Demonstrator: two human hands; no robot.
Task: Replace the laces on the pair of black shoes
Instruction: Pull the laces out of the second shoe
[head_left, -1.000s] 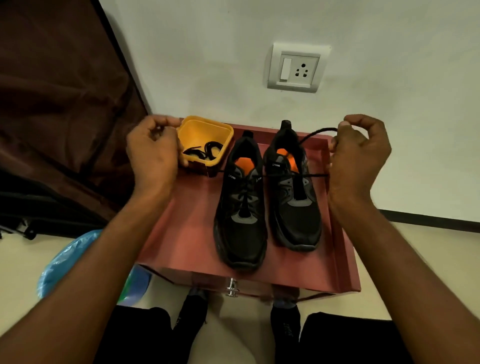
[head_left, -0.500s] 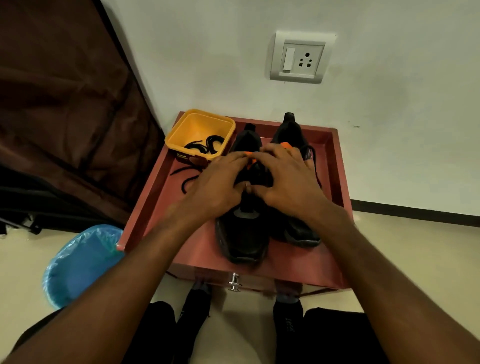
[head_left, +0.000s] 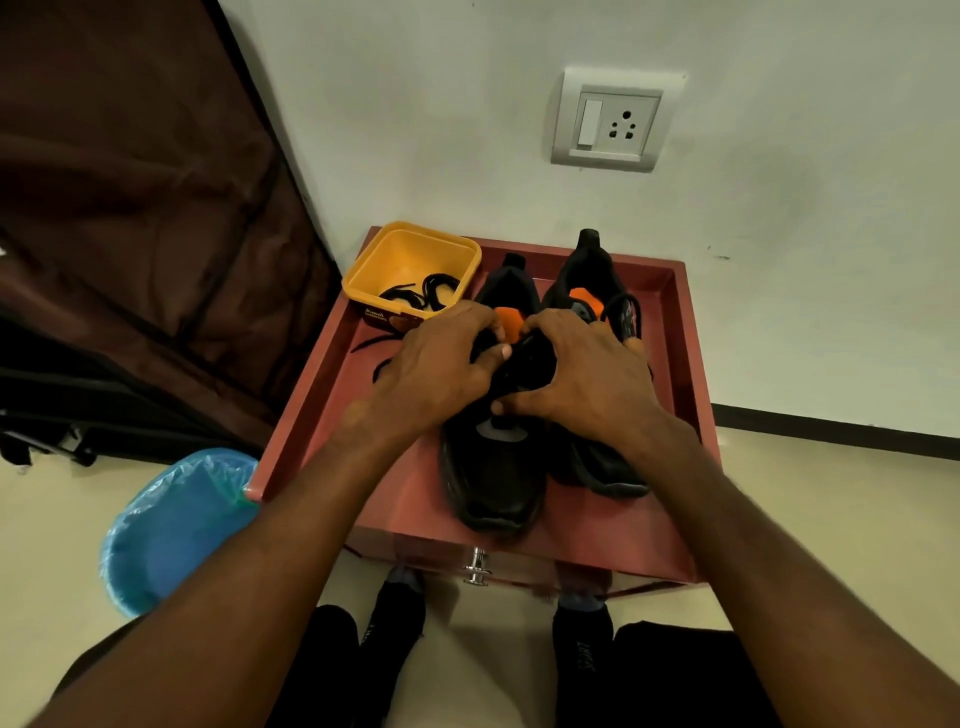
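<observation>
Two black shoes with orange insoles stand side by side in a red tray (head_left: 680, 332), toes toward me. Both hands are on the upper of the left shoe (head_left: 493, 483). My left hand (head_left: 441, 369) grips its left side with curled fingers and the thumb on top. My right hand (head_left: 592, 379) grips the tongue area from the right, its thumb low on the tongue. The hands hide the eyelets. A black lace end (head_left: 371, 345) lies on the tray left of the shoes. A lace loop (head_left: 626, 306) hangs beside the right shoe (head_left: 602, 467).
A yellow tub (head_left: 405, 249) holding black laces sits in the tray's far left corner. A blue-lined bin (head_left: 171, 525) stands on the floor at left, a dark brown fabric wardrobe (head_left: 130, 234) behind it. The wall carries a switch socket (head_left: 610, 122). My feet are below the tray.
A second ago my hands were apart, pulling a lace taut across the shoes. They let the ends drop and came together on the left shoe, where they now grip its upper.
</observation>
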